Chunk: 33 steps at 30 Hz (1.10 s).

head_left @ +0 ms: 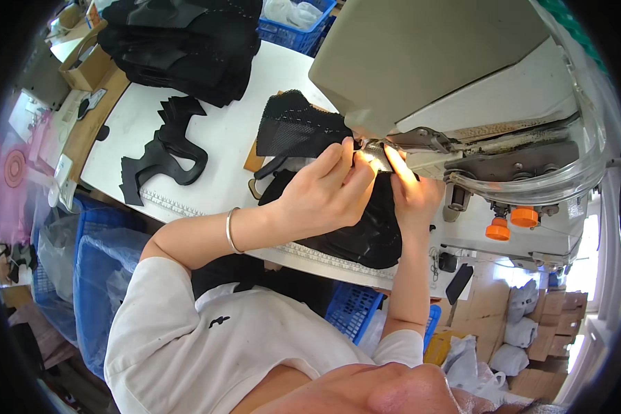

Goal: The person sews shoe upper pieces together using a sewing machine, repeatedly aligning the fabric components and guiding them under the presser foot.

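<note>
Workbench survey, left to right. Cardboard boxes and small clutter line the far left edge of the white table. Beside them lies a stack of black cut pieces, and nearer the table's front edge a loose black shaped piece sits flat and well apart from both hands. Blue crates stand below the table on the left.

At centre, a black perforated fabric piece is lifted off the table, running from upper left down toward the needle area of the grey sewing machine. More black material lies under the hands and droops over the near edge of the table.

The left hand, with a silver bangle on its wrist, is curled, its fingertips pinched on the edge of the perforated piece just beside the machine's foot. The right hand comes up from below, its index finger extended and pressing at the same spot under strong lamp glare; whether its other fingers grip the fabric cannot be told, since glare and the left hand cover them.

Key relation: the fabric's long axis runs away to the left of the needle, so its bulk lies on the left hand's side, while the right hand is nearer the needle itself. Both hands meet at the point of work, touching or nearly so.

Further right are two orange knobs on the machine's underside, then stacked boxes and white bags on the floor.
</note>
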Tool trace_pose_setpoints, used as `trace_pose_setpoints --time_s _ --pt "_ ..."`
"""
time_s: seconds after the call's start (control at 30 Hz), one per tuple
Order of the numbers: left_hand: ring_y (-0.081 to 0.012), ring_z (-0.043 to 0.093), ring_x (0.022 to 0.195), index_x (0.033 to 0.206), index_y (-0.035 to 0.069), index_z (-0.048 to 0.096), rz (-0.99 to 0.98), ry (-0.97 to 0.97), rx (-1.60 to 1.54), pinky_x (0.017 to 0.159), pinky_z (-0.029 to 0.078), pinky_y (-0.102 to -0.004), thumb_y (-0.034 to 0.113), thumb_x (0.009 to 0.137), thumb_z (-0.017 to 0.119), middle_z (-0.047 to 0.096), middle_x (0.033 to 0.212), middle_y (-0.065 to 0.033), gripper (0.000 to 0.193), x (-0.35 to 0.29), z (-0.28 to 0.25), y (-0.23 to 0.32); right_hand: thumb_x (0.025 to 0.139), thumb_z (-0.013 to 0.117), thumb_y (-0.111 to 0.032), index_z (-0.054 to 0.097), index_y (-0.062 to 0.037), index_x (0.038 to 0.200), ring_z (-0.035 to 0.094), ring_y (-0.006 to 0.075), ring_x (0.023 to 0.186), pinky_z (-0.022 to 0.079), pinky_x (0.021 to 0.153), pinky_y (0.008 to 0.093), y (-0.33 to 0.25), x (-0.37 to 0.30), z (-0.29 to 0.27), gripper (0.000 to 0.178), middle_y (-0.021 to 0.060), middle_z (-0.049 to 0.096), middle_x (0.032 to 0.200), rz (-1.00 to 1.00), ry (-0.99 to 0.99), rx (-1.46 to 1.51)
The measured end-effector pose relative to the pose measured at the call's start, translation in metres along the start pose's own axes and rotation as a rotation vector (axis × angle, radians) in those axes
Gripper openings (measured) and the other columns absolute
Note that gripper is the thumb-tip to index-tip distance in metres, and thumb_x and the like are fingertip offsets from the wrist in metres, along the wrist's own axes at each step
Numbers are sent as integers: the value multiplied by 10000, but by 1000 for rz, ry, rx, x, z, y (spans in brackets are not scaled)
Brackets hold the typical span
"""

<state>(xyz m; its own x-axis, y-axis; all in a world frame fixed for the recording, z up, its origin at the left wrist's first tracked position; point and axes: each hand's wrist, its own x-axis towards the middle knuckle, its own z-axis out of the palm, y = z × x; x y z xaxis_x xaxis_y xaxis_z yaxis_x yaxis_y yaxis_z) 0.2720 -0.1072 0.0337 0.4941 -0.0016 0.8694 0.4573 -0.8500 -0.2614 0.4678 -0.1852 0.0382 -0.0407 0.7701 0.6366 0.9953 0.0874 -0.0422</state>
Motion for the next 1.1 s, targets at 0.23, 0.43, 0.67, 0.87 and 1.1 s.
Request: trace_pose_setpoints --time_s 0.23,0.43,0.67,0.87,1.1 --pt "-229 636 887 799 -12 677 1 -57 -51 772 500 -333 100 587 657 603 844 -78 241 -3 -4 -5 728 762 -157 711 -286 1144 665 221 915 518 791 417 -16 -6 -10 439 -15 683 1023 -87 19 -242" --pt "-228 646 855 865 8 688 55 -57 -260 767 514 -341 104 647 703 636 890 -75 239 -6 -4 -36 723 703 -72 695 -102 1121 625 164 865 517 662 257 -55 -3 -20 399 -7 643 1044 -144 29 -306" --pt "-237 656 940 892 14 663 40 -71 -546 914 493 -356 75 697 670 671 953 -79 205 1 0 -66 738 711 -104 668 -88 1167 604 174 909 532 673 271 -72 2 -17 431 11 649 1122 -107 34 -365" --pt "-241 658 966 873 33 694 -66 -88 -615 935 491 -374 38 710 664 699 959 -72 166 -4 6 -70 697 717 -14 703 -129 1119 635 192 908 554 752 314 -55 11 -13 438 0 681 1107 -93 64 -290" --pt "-249 659 901 846 13 705 -250 -108 -708 864 501 -371 20 741 642 702 896 -90 123 1 5 -70 722 702 -91 731 -190 1101 622 242 574 503 575 346 -36 24 -18 393 51 706 792 -103 -13 -267"
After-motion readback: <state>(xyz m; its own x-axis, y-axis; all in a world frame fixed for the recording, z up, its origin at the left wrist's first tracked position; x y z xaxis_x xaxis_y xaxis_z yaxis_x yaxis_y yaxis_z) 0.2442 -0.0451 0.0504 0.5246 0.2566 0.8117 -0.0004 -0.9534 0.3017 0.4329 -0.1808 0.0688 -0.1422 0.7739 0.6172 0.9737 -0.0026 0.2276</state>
